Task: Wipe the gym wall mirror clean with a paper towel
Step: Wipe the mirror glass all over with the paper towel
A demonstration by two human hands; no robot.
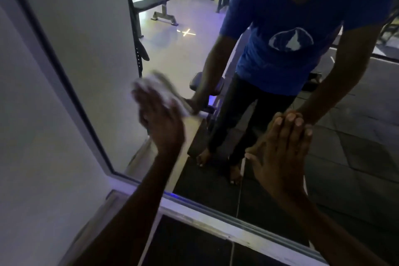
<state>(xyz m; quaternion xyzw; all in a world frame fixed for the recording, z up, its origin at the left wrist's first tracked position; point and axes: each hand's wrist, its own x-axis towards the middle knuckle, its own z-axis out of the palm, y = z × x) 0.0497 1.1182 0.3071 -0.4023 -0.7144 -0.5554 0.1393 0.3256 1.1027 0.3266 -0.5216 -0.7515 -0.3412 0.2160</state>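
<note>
The paper towel [155,90] is bunched into a soft white wad under your left hand [160,119], pressed against the mirror [177,49] near its left edge, a little above the bottom corner. It is blurred, so you cannot see its folds, and whether your fingers lie flat over it or curl round part of it cannot be told. Judge it light, limp and quick to tear or shed once damp; keep it wadded thick under your palm and fingers rather than pinched by a corner, so the pressure spreads evenly.

Your right hand [282,153] is released, fingers straight and together, flat on the glass lower right, apparently bracing you. Expect that palm to leave prints that will want wiping too.

The glass is hard, smooth and fragile, so press firmly without leaning your full weight. A pale frame [216,220] borders it along the left and bottom, set in a white wall [32,114], with dark floor mat [190,248] below. Reflected, you see a weight bench [155,4] and dim gym floor with purple light.
</note>
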